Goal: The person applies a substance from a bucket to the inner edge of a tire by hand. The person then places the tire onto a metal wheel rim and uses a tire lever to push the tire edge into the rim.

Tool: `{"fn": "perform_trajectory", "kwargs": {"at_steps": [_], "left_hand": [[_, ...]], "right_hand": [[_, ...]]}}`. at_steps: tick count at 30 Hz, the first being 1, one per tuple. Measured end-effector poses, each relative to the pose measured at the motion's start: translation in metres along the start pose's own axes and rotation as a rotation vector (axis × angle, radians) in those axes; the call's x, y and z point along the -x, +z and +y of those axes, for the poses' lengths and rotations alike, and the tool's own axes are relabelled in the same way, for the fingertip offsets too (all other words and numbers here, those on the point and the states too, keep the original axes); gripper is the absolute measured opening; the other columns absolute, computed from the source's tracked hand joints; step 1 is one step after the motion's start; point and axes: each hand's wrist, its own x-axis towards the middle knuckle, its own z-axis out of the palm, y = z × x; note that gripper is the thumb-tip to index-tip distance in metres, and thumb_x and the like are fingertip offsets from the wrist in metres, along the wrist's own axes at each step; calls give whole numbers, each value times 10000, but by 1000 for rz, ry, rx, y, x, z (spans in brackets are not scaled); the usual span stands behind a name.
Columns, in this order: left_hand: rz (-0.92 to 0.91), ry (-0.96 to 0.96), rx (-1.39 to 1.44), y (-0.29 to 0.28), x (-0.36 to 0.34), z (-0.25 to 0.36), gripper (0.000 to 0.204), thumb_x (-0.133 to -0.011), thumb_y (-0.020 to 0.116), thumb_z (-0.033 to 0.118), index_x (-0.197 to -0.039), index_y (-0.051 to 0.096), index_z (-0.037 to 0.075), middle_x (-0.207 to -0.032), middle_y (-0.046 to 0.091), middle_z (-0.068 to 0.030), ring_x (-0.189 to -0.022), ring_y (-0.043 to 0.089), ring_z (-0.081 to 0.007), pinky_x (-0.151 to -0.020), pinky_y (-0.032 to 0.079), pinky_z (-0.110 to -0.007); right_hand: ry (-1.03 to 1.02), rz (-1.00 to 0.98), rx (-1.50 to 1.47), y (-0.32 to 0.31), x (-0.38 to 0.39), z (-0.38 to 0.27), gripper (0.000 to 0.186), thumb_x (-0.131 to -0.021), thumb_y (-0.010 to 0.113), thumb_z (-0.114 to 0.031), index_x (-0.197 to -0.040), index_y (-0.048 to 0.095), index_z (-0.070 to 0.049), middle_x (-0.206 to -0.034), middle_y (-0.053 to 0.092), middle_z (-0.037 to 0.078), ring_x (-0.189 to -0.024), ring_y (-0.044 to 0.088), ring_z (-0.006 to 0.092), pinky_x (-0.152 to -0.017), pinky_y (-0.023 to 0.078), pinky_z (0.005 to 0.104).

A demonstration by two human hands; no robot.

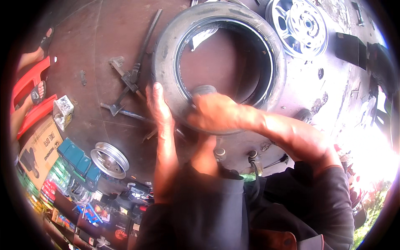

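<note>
A black motorcycle tyre (168,54) without a wheel in it is in front of me, its round opening facing up. My left hand (158,104) holds the tyre's left outer side, thumb pointing up along it and the other fingers mostly hidden. Over the tyre's near inner edge, my right hand (216,110) is closed, somewhat smeared by motion; whatever it grips is hidden. A rounded dark grey thing (204,89) shows in the opening just beyond that hand, too unclear to name.
Left of the tyre lie a long metal bar (150,37) and a jack-like metal tool (129,81). A white alloy wheel (306,25) is at the far right, a silver rim (109,160) at the near left. Another person's sandalled foot (38,93) is beside a red chair (33,114).
</note>
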Motion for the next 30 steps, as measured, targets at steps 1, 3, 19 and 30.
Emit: {"fn": "perform_trajectory", "kwargs": {"at_steps": [1,3,19,30], "left_hand": [[34,0,-10,-1,0,0,509,-959,535,413,-1236,512,-14,-1200,554,-131,-1091,524,-208,-947,412,-358],[-13,35,-27,-1,-2,0,512,-960,535,413,-1237,509,-16,-1199,555,-131,-1093,525,-208,-950,411,-357],[14,19,0,1,-2,13,484,-961,529,397,-1199,526,-24,-1128,582,-114,-1025,540,-208,-895,433,-351],[2,-33,56,2,-3,6,486,-966,536,384,-1263,503,1,-1235,545,-121,-1142,518,-217,-981,407,-358]], "right_hand": [[-16,57,-249,-11,-15,-9,306,-825,601,-259,-853,702,28,-771,680,203,-701,660,296,-628,515,395],[2,211,-852,-38,-29,-20,297,-857,587,-273,-899,693,1,-766,670,119,-596,557,167,-544,446,336],[-153,134,-212,-30,-34,-44,337,-942,480,-261,-1120,579,8,-928,671,222,-768,647,291,-678,505,389],[-369,353,1782,-114,94,69,501,-891,553,-153,-1387,487,-112,-777,576,53,-662,593,152,-552,456,326]]}}
